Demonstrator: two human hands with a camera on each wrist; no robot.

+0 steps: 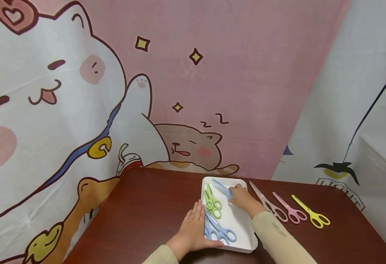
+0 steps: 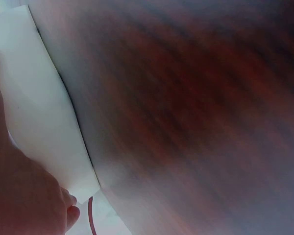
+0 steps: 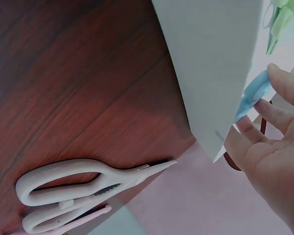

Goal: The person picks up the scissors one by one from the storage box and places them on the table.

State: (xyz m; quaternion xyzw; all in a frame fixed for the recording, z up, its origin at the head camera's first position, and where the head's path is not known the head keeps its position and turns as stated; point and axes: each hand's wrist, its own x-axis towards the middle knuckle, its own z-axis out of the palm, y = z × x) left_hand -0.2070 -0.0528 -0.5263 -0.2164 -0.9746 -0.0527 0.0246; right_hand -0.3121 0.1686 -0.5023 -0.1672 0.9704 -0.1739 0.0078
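A white tray (image 1: 240, 229) lies on the table, with scissors in it. At the tray's near left corner my left hand (image 1: 193, 229) rests with straight fingers along the left side and its thumb over the front rim. My right hand (image 1: 242, 200) reaches into the far right part and pinches light blue scissors (image 1: 221, 188) by the handle; in the right wrist view their blue handle (image 3: 257, 85) shows between thumb and fingers. Green scissors (image 1: 214, 205) lie left of them. Blue scissors (image 1: 225, 231) lie near the front, partly behind my left hand.
Right of the tray, pale pinkish scissors (image 1: 266, 201), pink scissors (image 1: 291, 209) and yellow scissors (image 1: 311, 213) lie in a row on the dark wooden table (image 1: 153, 205). A printed cloth (image 1: 252, 91) with cartoon cats hangs behind the table.
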